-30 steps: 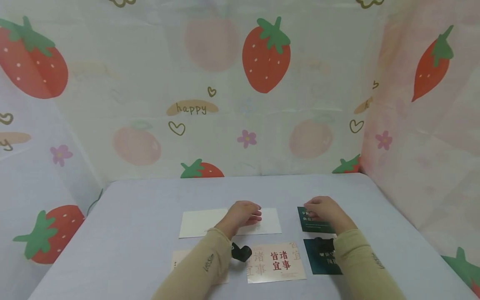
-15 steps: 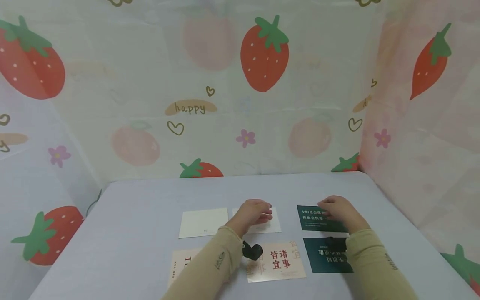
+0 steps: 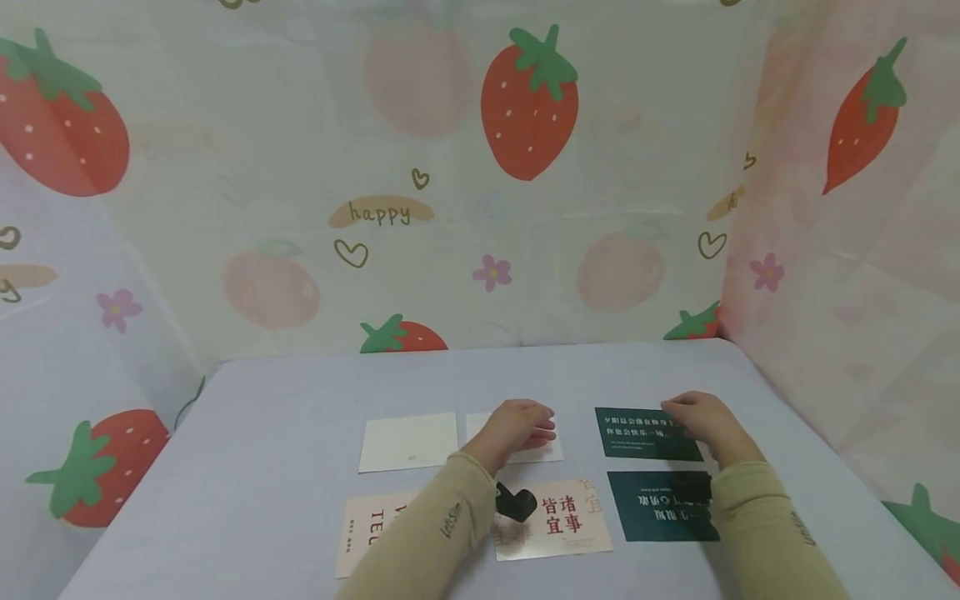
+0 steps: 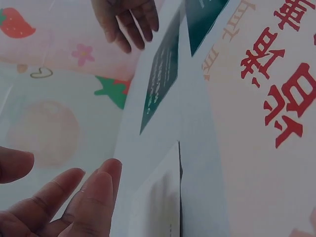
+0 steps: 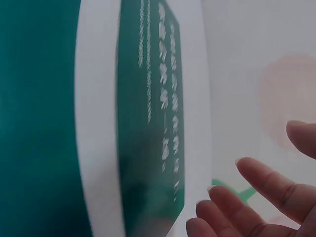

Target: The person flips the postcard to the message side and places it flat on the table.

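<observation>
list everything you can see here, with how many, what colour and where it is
white cards: 2, off-white, far row, left and middle
lettered cards: 2, cream with reddish lettering, near row, left and middle
green cards: 2, dark green with pale writing, one above the other at right
table: 1, white, under the cards
strawberry-print backdrop: sheet count unclear, pale, behind and beside the table
thin cord: 1, dark, table's left edge
wrist devices: 2, black, one per wrist
sleeves: 2, tan, both arms
left hand: 1, bare, over the middle white card
right hand: 1, bare, by the far green card
</observation>
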`<state>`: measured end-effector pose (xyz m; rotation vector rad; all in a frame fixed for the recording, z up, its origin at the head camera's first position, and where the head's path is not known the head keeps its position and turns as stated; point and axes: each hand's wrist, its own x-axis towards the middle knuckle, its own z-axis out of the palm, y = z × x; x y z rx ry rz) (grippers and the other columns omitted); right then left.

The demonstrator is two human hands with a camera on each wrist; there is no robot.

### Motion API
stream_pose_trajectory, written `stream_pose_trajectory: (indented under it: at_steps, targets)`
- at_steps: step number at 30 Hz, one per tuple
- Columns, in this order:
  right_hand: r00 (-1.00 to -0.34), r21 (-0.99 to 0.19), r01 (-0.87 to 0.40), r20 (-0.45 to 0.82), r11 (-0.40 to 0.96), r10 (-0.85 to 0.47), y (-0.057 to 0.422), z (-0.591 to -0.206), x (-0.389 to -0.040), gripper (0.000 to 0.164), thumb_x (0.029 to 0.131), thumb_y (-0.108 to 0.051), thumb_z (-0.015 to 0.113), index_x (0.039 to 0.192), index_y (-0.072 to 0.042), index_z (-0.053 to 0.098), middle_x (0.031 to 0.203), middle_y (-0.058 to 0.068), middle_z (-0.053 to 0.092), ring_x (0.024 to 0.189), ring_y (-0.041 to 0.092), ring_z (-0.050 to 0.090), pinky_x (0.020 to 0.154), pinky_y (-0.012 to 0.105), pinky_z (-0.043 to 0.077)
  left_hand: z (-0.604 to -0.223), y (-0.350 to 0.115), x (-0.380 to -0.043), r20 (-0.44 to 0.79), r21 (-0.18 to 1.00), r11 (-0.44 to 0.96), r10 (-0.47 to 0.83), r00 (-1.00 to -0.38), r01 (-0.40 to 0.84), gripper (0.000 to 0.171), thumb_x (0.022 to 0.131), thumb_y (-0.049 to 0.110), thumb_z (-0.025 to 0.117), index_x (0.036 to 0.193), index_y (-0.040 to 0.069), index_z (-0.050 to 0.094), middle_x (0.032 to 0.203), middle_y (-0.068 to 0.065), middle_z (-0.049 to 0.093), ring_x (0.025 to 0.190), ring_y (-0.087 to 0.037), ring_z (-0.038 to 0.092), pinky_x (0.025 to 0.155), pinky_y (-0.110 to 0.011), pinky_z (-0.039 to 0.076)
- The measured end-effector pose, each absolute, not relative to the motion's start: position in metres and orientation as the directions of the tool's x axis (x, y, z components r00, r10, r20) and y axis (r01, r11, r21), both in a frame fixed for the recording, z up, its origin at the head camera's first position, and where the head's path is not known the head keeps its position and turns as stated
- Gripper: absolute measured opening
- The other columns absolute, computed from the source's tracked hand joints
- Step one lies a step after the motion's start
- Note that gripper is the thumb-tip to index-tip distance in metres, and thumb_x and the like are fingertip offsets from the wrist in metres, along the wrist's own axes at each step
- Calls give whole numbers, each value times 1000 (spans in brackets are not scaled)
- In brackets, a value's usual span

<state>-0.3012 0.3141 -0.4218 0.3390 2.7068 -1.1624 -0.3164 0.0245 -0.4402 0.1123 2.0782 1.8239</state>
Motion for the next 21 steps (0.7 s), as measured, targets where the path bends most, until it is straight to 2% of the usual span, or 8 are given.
stream_pose_trajectory:
  at_steps: [9, 13, 21]
  targets:
    - [-944, -681, 327, -271, 655, 190, 320, -428, -298, 51, 93, -35, 47, 122, 8, 47, 122, 29, 45, 109, 41, 45, 87, 53, 42, -439, 26, -312, -229, 970, 149, 330, -916, -189, 30, 91, 18, 51, 111, -1, 60, 98, -12, 65, 82, -15, 65, 71, -23, 53]
    - [-949, -691, 315, -251, 650, 193, 318, -430, -297, 50, 93, -33, 48, 121, 8, 48, 120, 29, 46, 106, 39, 46, 87, 52, 42, -441, 27, -312, -238, 969, 145, 329, -914, -200, 30, 91, 20, 53, 111, 0, 60, 101, -14, 65, 83, -16, 65, 72, -25, 53]
    - [-947, -693, 319, -256, 647, 192, 318, -430, -296, 51, 92, -34, 48, 122, 7, 47, 122, 29, 44, 108, 41, 43, 88, 56, 40, -445, 33, -312, -250, 967, 145, 338, -908, -212, 30, 90, 20, 54, 111, -1, 60, 101, -15, 65, 82, -17, 65, 71, -25, 54]
